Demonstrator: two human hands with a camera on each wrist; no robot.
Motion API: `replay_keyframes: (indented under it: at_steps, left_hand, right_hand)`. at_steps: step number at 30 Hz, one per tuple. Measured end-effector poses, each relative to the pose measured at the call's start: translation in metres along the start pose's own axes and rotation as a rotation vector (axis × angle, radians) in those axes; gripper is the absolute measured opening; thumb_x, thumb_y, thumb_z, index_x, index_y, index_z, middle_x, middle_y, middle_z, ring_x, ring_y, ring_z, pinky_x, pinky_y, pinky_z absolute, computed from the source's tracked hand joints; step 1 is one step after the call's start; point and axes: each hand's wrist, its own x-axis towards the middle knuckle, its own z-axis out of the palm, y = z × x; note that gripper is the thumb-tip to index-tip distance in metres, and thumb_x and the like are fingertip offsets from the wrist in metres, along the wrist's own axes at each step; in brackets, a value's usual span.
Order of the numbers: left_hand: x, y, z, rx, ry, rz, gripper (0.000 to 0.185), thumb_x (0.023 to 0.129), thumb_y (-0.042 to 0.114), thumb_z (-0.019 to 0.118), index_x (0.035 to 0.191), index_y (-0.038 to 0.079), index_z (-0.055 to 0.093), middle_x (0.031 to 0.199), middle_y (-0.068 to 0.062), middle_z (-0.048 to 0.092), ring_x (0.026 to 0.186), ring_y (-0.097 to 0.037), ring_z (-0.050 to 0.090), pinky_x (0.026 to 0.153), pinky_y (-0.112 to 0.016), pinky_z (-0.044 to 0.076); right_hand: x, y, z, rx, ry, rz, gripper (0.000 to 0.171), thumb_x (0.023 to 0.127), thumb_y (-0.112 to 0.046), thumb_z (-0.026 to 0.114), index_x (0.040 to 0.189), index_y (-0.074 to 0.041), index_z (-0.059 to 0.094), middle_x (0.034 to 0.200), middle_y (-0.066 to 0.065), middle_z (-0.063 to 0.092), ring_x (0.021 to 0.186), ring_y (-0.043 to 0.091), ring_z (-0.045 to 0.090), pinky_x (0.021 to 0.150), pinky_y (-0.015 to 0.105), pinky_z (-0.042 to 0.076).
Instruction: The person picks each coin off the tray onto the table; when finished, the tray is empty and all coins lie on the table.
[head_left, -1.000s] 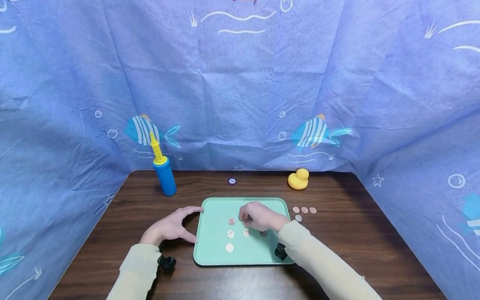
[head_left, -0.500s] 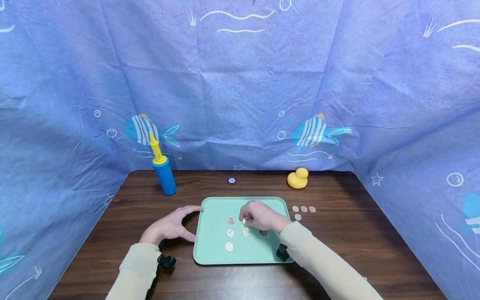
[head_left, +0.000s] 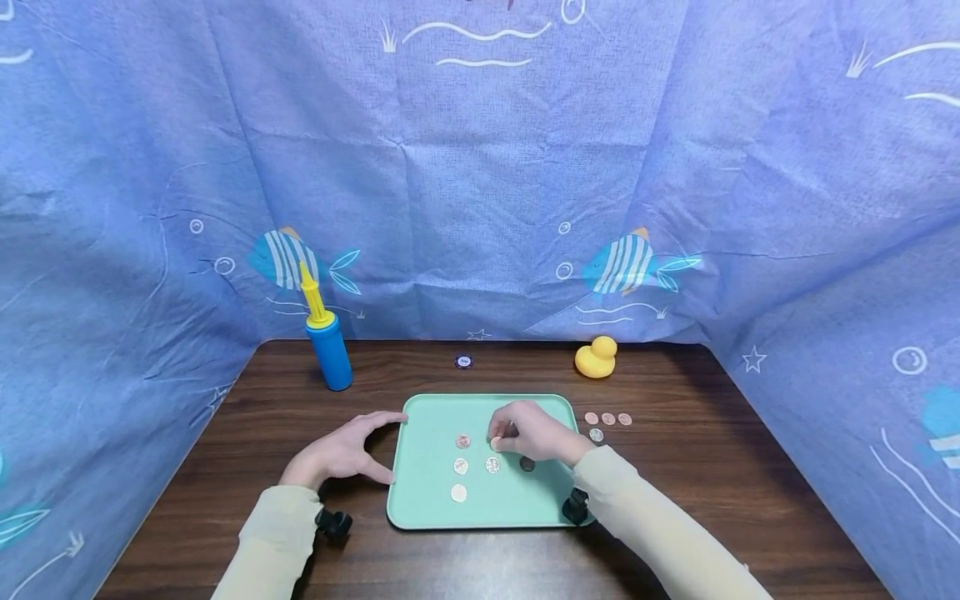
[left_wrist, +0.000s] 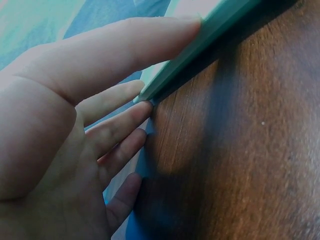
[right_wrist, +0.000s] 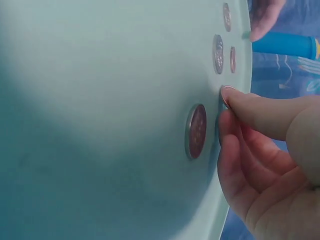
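Tray at table centre front. Five coins on tray; right hand over them, fingertips on one coin. Left hand at tray's left edge (thumb and fingers touching rim). Four coins right of tray. Air pump behind left, rubber duck behind right, bottle cap between them.

no readable text, label, brand or number was found, markings on the coins and the small blue disc were too small to be read
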Motion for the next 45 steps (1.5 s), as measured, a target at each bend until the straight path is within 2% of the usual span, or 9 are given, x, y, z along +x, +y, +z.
replay_keyframes:
  at_steps: [10,16,23,32,40,45]
  left_hand:
    - [0.001,-0.002,0.000,0.010,-0.005,0.012,0.095,0.074,0.031,0.097,0.157,0.026,0.050,0.167,-0.015,0.034,0.154,-0.044,0.025,0.115,-0.072,0.030]
    - [0.000,-0.002,0.000,0.015,-0.004,0.009,0.095,0.074,0.032,0.097,0.157,0.027,0.050,0.167,-0.014,0.034,0.154,-0.044,0.025,0.115,-0.073,0.030]
    - [0.001,-0.003,0.000,0.009,-0.008,0.007,0.095,0.074,0.031,0.097,0.157,0.028,0.050,0.168,-0.015,0.034,0.154,-0.044,0.025,0.115,-0.073,0.030]
    - [0.001,-0.003,0.000,0.006,-0.008,0.015,0.096,0.074,0.031,0.097,0.157,0.027,0.049,0.168,-0.015,0.034,0.154,-0.044,0.024,0.116,-0.073,0.028]
    - [0.001,-0.003,0.000,0.012,-0.007,0.007,0.096,0.074,0.031,0.097,0.157,0.028,0.050,0.167,-0.014,0.034,0.154,-0.044,0.025,0.116,-0.072,0.029]
    - [0.001,-0.003,0.000,0.014,-0.003,0.009,0.096,0.074,0.031,0.097,0.157,0.027,0.050,0.167,-0.014,0.034,0.154,-0.044,0.025,0.116,-0.072,0.030]
  right_hand:
    - [-0.016,0.012,-0.010,0.081,0.029,0.025,0.005,0.095,-0.014,0.080,0.095,-0.011,0.077,0.087,-0.009,0.070,0.081,0.003,0.064,0.077,0.026,0.056]
    - [-0.031,0.023,-0.021,0.114,0.099,0.020,0.005,0.093,-0.012,0.082,0.093,-0.011,0.076,0.085,-0.007,0.071,0.080,0.004,0.065,0.077,0.027,0.058]
    - [-0.052,0.037,-0.038,0.121,0.140,0.035,0.006,0.094,-0.015,0.082,0.095,-0.013,0.076,0.086,-0.006,0.072,0.081,0.007,0.066,0.077,0.029,0.059]
    - [-0.081,0.058,-0.057,0.143,0.162,0.135,0.006,0.095,-0.018,0.080,0.099,-0.018,0.076,0.088,-0.008,0.072,0.083,0.008,0.067,0.080,0.029,0.059]
    - [-0.104,0.074,-0.061,0.105,0.201,0.173,0.006,0.095,-0.018,0.081,0.098,-0.018,0.076,0.088,-0.008,0.070,0.083,0.008,0.066,0.079,0.028,0.058]
    - [-0.117,0.082,-0.063,0.092,0.232,0.165,0.008,0.094,-0.016,0.082,0.100,-0.013,0.077,0.092,-0.006,0.075,0.085,0.007,0.067,0.081,0.029,0.059]
